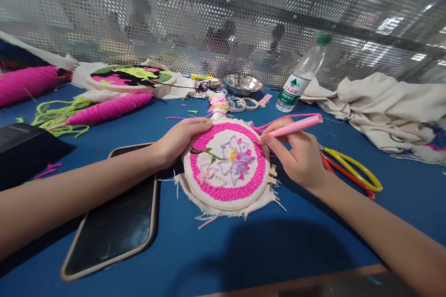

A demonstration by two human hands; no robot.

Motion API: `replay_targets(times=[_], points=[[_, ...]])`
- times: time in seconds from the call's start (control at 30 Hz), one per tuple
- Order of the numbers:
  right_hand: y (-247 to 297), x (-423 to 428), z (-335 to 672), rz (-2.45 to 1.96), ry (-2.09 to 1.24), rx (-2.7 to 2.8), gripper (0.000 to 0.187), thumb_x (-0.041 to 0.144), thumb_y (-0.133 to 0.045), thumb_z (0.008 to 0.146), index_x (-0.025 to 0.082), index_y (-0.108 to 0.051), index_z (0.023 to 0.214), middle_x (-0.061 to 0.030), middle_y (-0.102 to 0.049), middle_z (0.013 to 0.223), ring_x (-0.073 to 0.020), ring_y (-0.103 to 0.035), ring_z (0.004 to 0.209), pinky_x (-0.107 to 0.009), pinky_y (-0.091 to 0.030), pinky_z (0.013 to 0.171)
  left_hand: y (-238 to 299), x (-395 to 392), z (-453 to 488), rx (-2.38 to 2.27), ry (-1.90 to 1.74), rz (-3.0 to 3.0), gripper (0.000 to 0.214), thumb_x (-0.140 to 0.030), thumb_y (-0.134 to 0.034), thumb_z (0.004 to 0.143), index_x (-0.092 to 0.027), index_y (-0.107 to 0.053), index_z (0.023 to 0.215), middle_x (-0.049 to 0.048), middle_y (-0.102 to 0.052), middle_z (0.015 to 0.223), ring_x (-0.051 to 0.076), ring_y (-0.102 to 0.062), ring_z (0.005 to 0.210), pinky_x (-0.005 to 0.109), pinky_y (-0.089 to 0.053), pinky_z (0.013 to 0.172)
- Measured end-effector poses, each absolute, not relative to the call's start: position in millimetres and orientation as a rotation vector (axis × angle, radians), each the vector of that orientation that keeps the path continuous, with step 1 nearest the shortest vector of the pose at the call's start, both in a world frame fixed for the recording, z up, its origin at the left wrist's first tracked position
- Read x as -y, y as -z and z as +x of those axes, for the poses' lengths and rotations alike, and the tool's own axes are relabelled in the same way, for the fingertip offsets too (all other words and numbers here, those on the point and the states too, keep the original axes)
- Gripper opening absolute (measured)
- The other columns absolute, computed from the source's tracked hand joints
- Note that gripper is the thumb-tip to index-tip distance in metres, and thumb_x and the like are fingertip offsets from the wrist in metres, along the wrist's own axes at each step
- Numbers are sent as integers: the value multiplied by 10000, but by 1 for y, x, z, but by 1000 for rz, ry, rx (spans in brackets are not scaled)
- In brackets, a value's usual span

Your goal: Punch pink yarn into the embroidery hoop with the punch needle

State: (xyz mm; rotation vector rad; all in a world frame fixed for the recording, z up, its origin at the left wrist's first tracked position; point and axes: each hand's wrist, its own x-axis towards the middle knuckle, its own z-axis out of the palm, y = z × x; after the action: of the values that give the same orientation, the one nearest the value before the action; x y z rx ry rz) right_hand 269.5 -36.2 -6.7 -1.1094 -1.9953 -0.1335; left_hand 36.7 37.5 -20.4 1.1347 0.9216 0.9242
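A round embroidery hoop (pixel 226 167) lies tilted on the blue table, holding cream cloth with a pink yarn ring and a purple flower. My left hand (pixel 179 139) grips the hoop's upper left rim, fingers curled over the edge. My right hand (pixel 296 153) is closed on a pink punch needle (pixel 296 126), whose tip touches the pink ring at the hoop's upper right. Pink yarn trails from the needle toward the back.
A phone (pixel 114 222) lies under my left forearm, a black box (pixel 24 148) at the far left. Yellow and red scissors (pixel 351 169) sit by my right wrist. Pink yarn cones (pixel 108 107), another hoop (pixel 130 78), a metal bowl (pixel 243 84), a water bottle (pixel 301 76) and cream cloth (pixel 386 106) stand behind.
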Motion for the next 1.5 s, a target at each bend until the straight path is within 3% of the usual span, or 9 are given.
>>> replay_targets(times=[0.23,0.5,0.7,0.9,1.17,1.4,1.5], points=[[7,41,266,-1119,80,1891,114,266,-533,930,211,-577,841,-24,-653,851,-135,-666,659,-257,-524,592,18,-35,38,-946,-1048,1216,177,-317,-733,647,-169,-670,722,14,-582,597,134,-521,505,218,-377,431],[6,41,268,-1102,172,1890,121,297,-531,927,229,-571,835,-37,-643,832,-164,-652,680,-299,-524,591,15,-32,37,-930,-1041,1287,183,-333,-722,669,-170,-642,690,3,-532,578,111,-463,480,207,-314,404],[4,43,268,-1058,150,1898,118,275,-529,925,236,-572,822,-54,-651,853,-180,-664,688,-320,-532,595,13,-27,36,-847,-950,1355,231,-372,-726,713,-162,-630,722,21,-576,623,118,-514,498,217,-350,436],[3,44,267,-1056,179,1891,116,277,-534,921,225,-579,828,-31,-660,834,-162,-670,681,-282,-521,586,12,-27,33,-833,-891,1452,233,-351,-723,727,-159,-594,753,-30,-491,595,64,-435,461,178,-326,422],[2,43,264,-1001,345,2072,65,239,-594,894,214,-581,836,-16,-672,809,-161,-634,741,-285,-488,677,12,-25,32,-874,-943,1495,261,-369,-704,734,-146,-700,871,4,-580,615,94,-503,471,192,-358,418],[3,40,259,-1230,459,2221,177,320,-554,913,177,-641,855,-61,-638,832,-215,-586,795,-331,-447,690,10,-17,35,-886,-996,1450,265,-337,-742,706,-173,-717,914,2,-594,646,97,-518,513,189,-380,447],[3,42,259,-1238,412,2129,178,330,-546,919,193,-632,845,-46,-676,851,-194,-610,763,-312,-447,681,9,-17,35,-877,-988,1468,222,-337,-724,730,-165,-709,869,-21,-523,605,68,-447,487,168,-330,426]])
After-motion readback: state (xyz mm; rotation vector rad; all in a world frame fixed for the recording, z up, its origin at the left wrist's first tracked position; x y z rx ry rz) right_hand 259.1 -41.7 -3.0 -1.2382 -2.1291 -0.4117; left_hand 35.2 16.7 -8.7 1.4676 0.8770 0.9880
